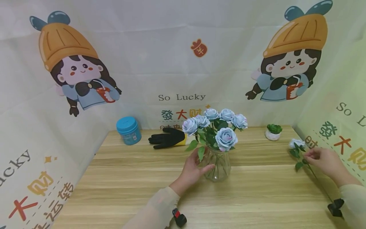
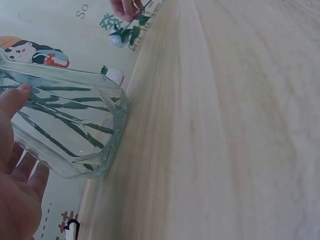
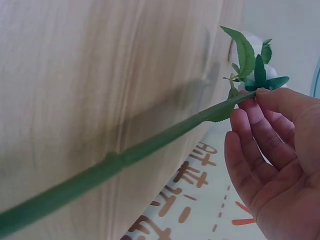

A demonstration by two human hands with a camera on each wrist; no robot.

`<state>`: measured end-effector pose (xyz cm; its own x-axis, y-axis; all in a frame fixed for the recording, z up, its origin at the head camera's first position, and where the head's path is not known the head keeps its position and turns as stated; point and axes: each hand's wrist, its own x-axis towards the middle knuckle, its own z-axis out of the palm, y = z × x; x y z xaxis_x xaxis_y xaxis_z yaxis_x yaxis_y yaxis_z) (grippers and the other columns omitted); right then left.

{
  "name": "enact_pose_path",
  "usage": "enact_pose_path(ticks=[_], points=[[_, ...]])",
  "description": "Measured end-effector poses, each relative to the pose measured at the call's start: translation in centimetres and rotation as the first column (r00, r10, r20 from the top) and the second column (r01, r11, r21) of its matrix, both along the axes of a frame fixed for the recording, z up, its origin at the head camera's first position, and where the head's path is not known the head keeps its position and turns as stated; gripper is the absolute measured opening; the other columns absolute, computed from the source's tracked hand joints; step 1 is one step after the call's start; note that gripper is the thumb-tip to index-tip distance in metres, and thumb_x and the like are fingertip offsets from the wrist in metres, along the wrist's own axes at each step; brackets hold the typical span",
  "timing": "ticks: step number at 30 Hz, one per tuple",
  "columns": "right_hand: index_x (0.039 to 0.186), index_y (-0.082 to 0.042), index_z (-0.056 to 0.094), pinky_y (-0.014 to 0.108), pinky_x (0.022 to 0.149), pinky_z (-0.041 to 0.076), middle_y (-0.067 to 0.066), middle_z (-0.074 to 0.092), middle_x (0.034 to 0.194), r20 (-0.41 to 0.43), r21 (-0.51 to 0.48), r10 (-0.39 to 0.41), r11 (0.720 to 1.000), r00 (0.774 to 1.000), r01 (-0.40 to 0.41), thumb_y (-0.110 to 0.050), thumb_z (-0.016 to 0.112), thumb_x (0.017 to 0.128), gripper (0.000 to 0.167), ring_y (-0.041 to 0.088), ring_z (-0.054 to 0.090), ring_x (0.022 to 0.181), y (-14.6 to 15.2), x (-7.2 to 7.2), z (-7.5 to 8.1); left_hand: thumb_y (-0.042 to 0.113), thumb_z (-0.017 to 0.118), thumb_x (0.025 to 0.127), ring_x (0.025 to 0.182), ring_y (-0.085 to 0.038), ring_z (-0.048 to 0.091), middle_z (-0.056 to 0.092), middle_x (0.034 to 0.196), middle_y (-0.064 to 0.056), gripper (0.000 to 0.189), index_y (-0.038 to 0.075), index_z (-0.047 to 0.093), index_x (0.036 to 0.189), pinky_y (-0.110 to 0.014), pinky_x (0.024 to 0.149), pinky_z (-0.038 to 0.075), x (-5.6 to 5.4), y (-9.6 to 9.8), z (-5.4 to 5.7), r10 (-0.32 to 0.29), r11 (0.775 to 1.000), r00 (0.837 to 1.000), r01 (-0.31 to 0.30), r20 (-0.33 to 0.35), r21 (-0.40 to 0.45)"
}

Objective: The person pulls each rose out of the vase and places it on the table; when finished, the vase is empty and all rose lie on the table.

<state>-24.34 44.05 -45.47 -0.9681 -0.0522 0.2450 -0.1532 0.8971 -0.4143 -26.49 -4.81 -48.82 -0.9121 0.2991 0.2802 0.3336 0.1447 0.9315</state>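
Observation:
A clear glass vase (image 1: 218, 167) stands on the table, holding several pale blue artificial roses (image 1: 226, 139) with green leaves. My left hand (image 1: 192, 171) is at the vase's left side, its thumb across the front of the glass (image 2: 75, 115) and the fingers around the side. At the far right, my right hand (image 1: 324, 160) pinches a single blue rose (image 1: 296, 144) by its stem just below the leaves. In the right wrist view thumb and index finger meet on the green stem (image 3: 165, 137), while the other fingers curve loosely beneath it.
A blue lidded jar (image 1: 128, 131) stands at the back left. Beside it a black work glove (image 1: 167, 138) with a yellow cuff lies behind the vase. One small potted succulent (image 1: 273, 131) sits at the back right. Printed cloth (image 1: 160, 63) walls in the wooden table (image 1: 128, 187).

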Motion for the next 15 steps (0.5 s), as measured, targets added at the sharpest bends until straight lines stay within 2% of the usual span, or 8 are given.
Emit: enact_pose_path(ticks=[7, 15], points=[[0.09, 0.001, 0.073, 0.026, 0.06, 0.048, 0.015, 0.074, 0.082, 0.038, 0.02, 0.001, 1.0, 0.999, -0.001, -0.006, 0.072, 0.092, 0.008, 0.023, 0.067, 0.074, 0.53, -0.2, -0.64, 0.011, 0.084, 0.087, 0.143, -0.024, 0.051, 0.055, 0.153, -0.009, 0.069, 0.008, 0.049, 0.147, -0.045, 0.12, 0.042, 0.06, 0.01, 0.2, -0.008, 1.0, 1.0, 0.008, 0.005, 0.004], [0.092, 0.003, 0.071, 0.029, 0.059, 0.051, 0.016, 0.073, 0.084, 0.133, 0.016, -0.012, 1.0, 0.991, 0.01, -0.009, 0.069, 0.094, 0.012, 0.021, 0.066, 0.074, 0.35, 0.22, -0.51, 0.016, 0.084, 0.088, 0.142, -0.026, 0.052, 0.056, 0.152, -0.008, 0.069, 0.01, 0.05, 0.147, -0.05, 0.12, 0.042, -0.07, -0.07, -0.07, -0.004, 1.0, 1.0, 0.004, -0.006, -0.008]])
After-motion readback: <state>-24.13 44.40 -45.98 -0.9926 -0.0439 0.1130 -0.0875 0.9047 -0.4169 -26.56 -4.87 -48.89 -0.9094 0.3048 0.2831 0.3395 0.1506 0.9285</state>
